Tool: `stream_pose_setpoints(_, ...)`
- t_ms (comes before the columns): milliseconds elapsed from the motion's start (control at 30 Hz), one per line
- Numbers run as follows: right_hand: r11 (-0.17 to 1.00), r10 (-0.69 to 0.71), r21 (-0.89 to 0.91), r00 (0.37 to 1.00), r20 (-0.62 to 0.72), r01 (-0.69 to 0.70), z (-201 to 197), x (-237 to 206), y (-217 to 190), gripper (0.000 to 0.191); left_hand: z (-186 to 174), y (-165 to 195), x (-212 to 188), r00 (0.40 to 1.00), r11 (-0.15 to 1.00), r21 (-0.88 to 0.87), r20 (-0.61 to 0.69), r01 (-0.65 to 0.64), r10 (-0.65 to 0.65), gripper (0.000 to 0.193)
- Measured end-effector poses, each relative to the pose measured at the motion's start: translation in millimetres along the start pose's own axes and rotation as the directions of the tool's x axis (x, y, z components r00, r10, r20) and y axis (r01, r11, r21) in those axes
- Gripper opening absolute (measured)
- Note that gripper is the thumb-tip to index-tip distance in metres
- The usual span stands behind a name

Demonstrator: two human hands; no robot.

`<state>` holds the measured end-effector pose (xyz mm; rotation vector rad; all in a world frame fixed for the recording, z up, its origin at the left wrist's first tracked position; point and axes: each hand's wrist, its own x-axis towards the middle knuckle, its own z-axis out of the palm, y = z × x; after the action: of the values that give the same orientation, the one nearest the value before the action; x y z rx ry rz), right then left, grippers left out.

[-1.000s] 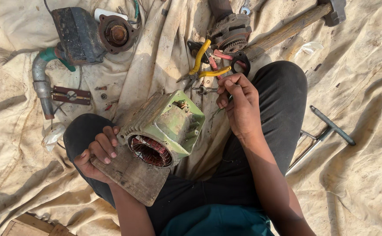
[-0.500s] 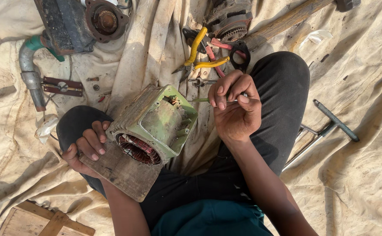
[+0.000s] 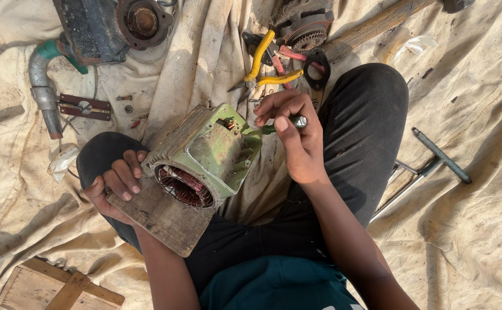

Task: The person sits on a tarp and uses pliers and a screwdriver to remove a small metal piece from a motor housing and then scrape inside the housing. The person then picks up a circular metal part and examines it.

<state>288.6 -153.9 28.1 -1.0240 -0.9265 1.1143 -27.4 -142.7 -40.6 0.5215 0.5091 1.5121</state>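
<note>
**A:** Head view first. What sits in the lap?

**B:** A green motor housing [image 3: 208,152], chipped and grimy, lying tilted on a wooden board [image 3: 165,218] that rests across the person's legs. Its open end faces the camera, and copper windings [image 3: 183,185] show inside it.

**A:** And the left hand?

**B:** The left hand [image 3: 116,183] grips the board's edge just beside the housing — fingers curled over the top, thumb out to the side. It is closed on the wood, touching the housing's rim or very nearly; I cannot tell which.

**A:** The right?

**B:** The right hand [image 3: 294,138] is pinched shut on a green-handled screwdriver [image 3: 279,126], whose metal end cap pokes out past the fingers. The tool points left, toward the top face of the housing. Its tip is hidden against the casing, so I cannot say what it meets.

**A:** What lies about them?

**B:** Everything rests on a dirty cream cloth [image 3: 480,69]. Beyond the right hand lie yellow-handled pliers [image 3: 262,60], and by them a black gasket [image 3: 318,66]. At upper left, a rusty pump body [image 3: 113,26] with a grey pipe elbow [image 3: 41,86]. To the right of the knee, a T-handle wrench [image 3: 429,161]. At lower left, a small wooden frame [image 3: 56,287] — well apart from both hands.
</note>
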Motion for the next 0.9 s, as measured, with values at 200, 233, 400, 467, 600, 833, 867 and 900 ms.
stream_pose_setpoints(200, 0.952, 0.202, -0.206, 0.971, -0.131, -0.226, -2.3, 0.6, -14.4, 0.030, -1.5, -0.7, 2.1, 1.000, 1.000, 0.004, 0.017, 0.002, -0.002, 0.059)
stream_pose_setpoints(233, 0.963, 0.202, -0.155, 0.972, -0.120, -0.219, -2.2, 0.6, -15.3, 0.029, -2.4, -0.5, 2.1, 1.000, 1.000, 0.002, 0.012, 0.005, -0.005, 0.060)
stream_pose_setpoints(400, 0.976, 0.213, 0.077, 0.972, -0.102, -0.206, 0.0, -4.0, -16.1, 0.029, -8.0, 0.6, 3.1, 1.000, 1.000, 0.022, 0.028, 0.005, -0.005, 0.058)
stream_pose_setpoints(467, 0.996, 0.091, -0.016, 0.990, -0.107, -0.093, 1.7, -6.9, -15.1, 0.026, -9.8, 0.5, 4.0, 0.999, 0.999, 0.041, 0.038, -0.001, 0.000, 0.058)
stream_pose_setpoints(600, 0.933, -0.096, -0.352, 0.993, -0.061, 0.069, 3.1, -10.2, -12.5, 0.022, -11.1, -0.2, 5.0, 0.999, 1.000, -0.013, 0.050, 0.012, -0.011, 0.064)
stream_pose_setpoints(833, 0.958, -0.020, -0.285, 0.977, -0.213, -0.043, 0.1, -11.1, -10.8, 0.029, -8.4, 0.2, 4.8, 0.999, 0.999, 0.037, 0.032, -0.005, 0.004, 0.061)
stream_pose_setpoints(867, 0.981, 0.033, -0.174, 0.964, -0.265, -0.081, 0.4, -10.8, -10.6, 0.028, -8.3, 0.0, 5.2, 0.999, 0.999, 0.033, 0.032, -0.003, 0.002, 0.060)
stream_pose_setpoints(900, 0.977, 0.012, -0.201, 0.965, -0.260, -0.067, 1.0, -10.9, -10.6, 0.026, -8.4, -0.3, 5.6, 0.999, 1.000, 0.030, 0.032, -0.002, 0.001, 0.058)
